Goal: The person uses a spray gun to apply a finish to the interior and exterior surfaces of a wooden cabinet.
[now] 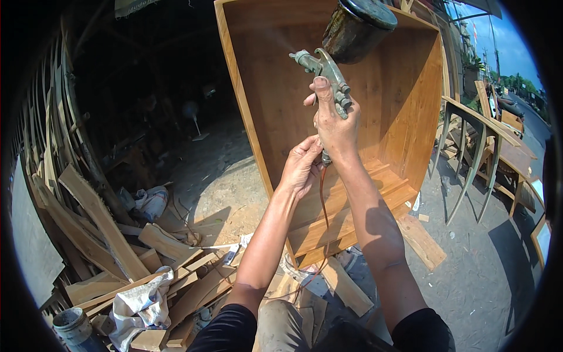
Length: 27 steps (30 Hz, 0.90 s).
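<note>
My right hand [340, 132] is wrapped round the handle of a worn metal spray gun [331, 73], its thumb up along the back of the gun. A dark, paint-stained cup [359, 29] sits on the gun. Faint mist leaves the nozzle, which points to the upper left. Below, my left hand [302, 167] pinches at the lower end of the handle, by the hose fitting; its fingertips are partly hidden. From there a thin reddish hose [324, 205] hangs down. Behind both hands stands a large brown wooden cabinet [258, 117] with an open front.
Offcuts and planks [99, 220] pile up at the left, with a white sack [141, 308] and a stained can [73, 325] among them. Boards [349, 287] lie under the cabinet. Wooden frames on legs [469, 126] stand at the right, beside a road.
</note>
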Each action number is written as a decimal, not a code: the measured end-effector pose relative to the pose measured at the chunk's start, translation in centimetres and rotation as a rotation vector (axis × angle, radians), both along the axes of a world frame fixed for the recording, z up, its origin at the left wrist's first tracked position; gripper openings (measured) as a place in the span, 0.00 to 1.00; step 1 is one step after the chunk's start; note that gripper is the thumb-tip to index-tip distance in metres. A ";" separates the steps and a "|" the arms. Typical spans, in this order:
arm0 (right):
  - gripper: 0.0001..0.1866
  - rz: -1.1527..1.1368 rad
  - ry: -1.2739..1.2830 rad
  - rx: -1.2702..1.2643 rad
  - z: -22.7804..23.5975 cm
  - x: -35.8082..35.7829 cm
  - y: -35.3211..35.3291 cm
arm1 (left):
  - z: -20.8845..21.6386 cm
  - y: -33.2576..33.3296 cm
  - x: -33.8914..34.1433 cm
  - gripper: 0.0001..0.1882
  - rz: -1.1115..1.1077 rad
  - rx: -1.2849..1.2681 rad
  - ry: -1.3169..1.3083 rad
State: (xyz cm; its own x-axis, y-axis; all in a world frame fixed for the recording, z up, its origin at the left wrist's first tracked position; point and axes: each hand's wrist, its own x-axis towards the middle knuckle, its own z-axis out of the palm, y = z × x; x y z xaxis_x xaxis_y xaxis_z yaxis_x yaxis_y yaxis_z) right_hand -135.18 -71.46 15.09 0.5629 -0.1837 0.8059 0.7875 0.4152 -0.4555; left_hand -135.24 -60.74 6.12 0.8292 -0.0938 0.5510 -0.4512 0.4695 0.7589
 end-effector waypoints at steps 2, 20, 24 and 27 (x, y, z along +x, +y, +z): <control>0.29 -0.023 -0.012 -0.014 1.2 -0.3 1.1 | 0.1 1.2 -0.2 0.15 -0.006 0.047 -0.050; 0.35 -0.621 0.072 0.038 8.1 3.0 -3.9 | -34.0 14.1 -16.2 0.13 0.332 0.652 0.452; 0.35 -0.490 0.012 -0.007 8.2 1.9 -1.5 | -35.5 13.8 -17.7 0.15 0.351 0.539 0.510; 0.33 -0.409 -0.041 -0.037 8.7 0.4 1.1 | -35.4 13.5 -18.0 0.17 0.372 0.525 0.502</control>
